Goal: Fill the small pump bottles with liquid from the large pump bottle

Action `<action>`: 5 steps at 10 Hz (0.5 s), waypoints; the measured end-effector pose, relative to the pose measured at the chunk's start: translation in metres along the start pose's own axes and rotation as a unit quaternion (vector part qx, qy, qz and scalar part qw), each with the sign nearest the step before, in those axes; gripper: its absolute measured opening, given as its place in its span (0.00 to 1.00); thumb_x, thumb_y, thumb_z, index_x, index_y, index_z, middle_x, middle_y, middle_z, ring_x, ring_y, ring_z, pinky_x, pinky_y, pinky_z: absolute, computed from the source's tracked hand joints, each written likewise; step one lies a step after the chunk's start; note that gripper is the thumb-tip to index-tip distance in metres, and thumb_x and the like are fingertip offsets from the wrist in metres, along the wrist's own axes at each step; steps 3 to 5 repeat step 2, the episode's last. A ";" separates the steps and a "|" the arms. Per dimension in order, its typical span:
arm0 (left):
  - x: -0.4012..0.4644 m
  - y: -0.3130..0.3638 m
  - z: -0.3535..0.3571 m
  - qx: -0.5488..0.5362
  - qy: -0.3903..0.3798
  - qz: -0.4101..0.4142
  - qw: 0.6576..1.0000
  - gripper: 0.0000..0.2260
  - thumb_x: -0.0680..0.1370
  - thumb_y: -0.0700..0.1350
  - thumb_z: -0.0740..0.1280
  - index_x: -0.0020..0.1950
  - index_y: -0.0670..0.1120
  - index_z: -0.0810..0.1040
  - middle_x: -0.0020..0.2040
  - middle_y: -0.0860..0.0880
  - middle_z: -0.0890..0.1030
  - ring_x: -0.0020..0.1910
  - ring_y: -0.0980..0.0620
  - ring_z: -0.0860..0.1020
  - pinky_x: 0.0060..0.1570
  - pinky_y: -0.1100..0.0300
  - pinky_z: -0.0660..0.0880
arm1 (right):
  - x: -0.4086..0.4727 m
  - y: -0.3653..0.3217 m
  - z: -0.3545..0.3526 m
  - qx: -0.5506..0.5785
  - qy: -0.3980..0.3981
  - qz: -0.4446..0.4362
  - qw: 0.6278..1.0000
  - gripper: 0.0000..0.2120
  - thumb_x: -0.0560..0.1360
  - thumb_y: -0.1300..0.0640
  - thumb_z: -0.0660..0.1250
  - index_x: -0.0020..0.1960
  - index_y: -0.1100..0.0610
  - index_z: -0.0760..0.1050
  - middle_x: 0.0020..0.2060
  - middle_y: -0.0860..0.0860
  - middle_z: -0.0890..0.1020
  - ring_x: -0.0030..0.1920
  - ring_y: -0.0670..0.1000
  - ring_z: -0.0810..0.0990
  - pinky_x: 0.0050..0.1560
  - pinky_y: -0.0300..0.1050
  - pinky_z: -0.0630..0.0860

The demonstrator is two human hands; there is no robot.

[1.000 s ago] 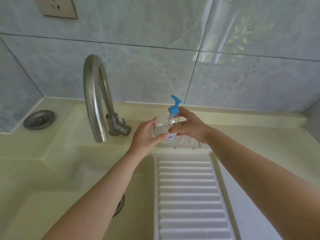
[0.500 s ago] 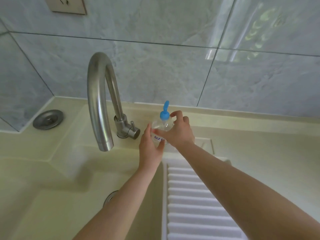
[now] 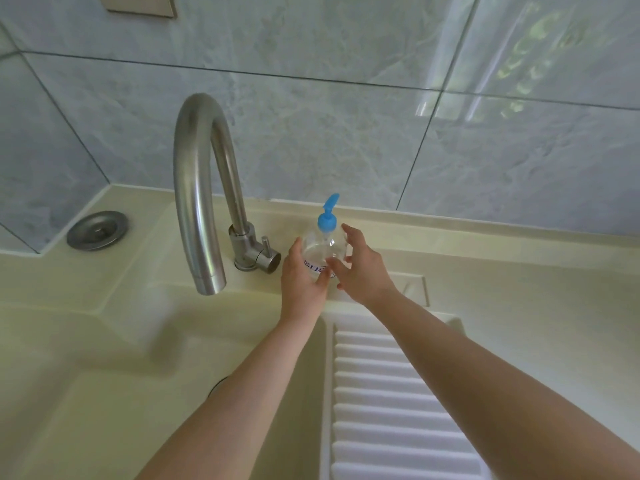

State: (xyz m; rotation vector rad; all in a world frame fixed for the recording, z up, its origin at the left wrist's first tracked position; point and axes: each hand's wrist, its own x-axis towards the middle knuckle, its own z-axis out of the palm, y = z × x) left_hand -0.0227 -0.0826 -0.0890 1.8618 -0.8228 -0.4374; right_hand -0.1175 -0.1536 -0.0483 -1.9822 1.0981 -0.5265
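Bottle (image 3: 323,249) with a blue pump (image 3: 327,216) stands upright on the sink ledge (image 3: 485,271), just right of the tap (image 3: 201,188). Left hand (image 3: 302,277) grips its left side; right hand (image 3: 360,268), fingers loosely spread, touches its right side, equally near.

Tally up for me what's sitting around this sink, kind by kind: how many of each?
Clear pump bottle with blue pump: 1
Steel gooseneck faucet: 1
Round steel cover on the ledge: 1
White ribbed washboard: 1
Wall socket plate: 1
Hands on the bottle: 2, left hand and right hand
Total: 7
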 end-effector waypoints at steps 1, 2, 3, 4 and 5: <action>0.002 0.003 0.000 0.002 0.001 -0.002 1.000 0.31 0.76 0.48 0.71 0.75 0.46 0.63 0.66 0.47 0.75 0.66 0.48 0.73 0.66 0.48 0.71 | 0.000 -0.003 -0.001 -0.022 -0.013 0.003 1.000 0.32 0.80 0.56 0.64 0.80 0.51 0.54 0.66 0.59 0.75 0.64 0.60 0.76 0.55 0.60 0.79; -0.004 0.009 -0.001 0.024 -0.014 -0.014 1.000 0.34 0.78 0.41 0.68 0.79 0.43 0.53 0.76 0.44 0.65 0.74 0.47 0.64 0.72 0.60 0.59 | 0.000 -0.001 0.000 -0.062 -0.009 0.010 0.998 0.33 0.82 0.54 0.63 0.81 0.52 0.49 0.69 0.58 0.73 0.66 0.60 0.74 0.62 0.56 0.74; -0.004 0.009 -0.001 0.024 -0.014 -0.014 1.000 0.34 0.78 0.41 0.68 0.79 0.43 0.53 0.76 0.44 0.65 0.74 0.47 0.64 0.72 0.60 0.59 | 0.000 -0.001 0.000 -0.062 -0.009 0.010 0.998 0.33 0.82 0.54 0.63 0.81 0.52 0.49 0.69 0.58 0.73 0.66 0.60 0.74 0.62 0.56 0.74; -0.004 0.009 -0.001 0.024 -0.014 -0.014 1.000 0.34 0.78 0.41 0.68 0.79 0.43 0.53 0.76 0.44 0.65 0.74 0.47 0.64 0.72 0.60 0.59 | 0.000 -0.001 0.000 -0.062 -0.009 0.010 0.998 0.33 0.82 0.54 0.63 0.81 0.52 0.49 0.69 0.58 0.73 0.66 0.60 0.74 0.62 0.56 0.74; -0.004 0.009 -0.001 0.024 -0.014 -0.014 1.000 0.34 0.78 0.41 0.68 0.79 0.43 0.53 0.76 0.44 0.65 0.74 0.47 0.64 0.72 0.60 0.59 | 0.000 -0.001 0.000 -0.062 -0.009 0.010 0.998 0.33 0.82 0.54 0.63 0.81 0.52 0.49 0.69 0.58 0.73 0.66 0.60 0.74 0.62 0.56 0.74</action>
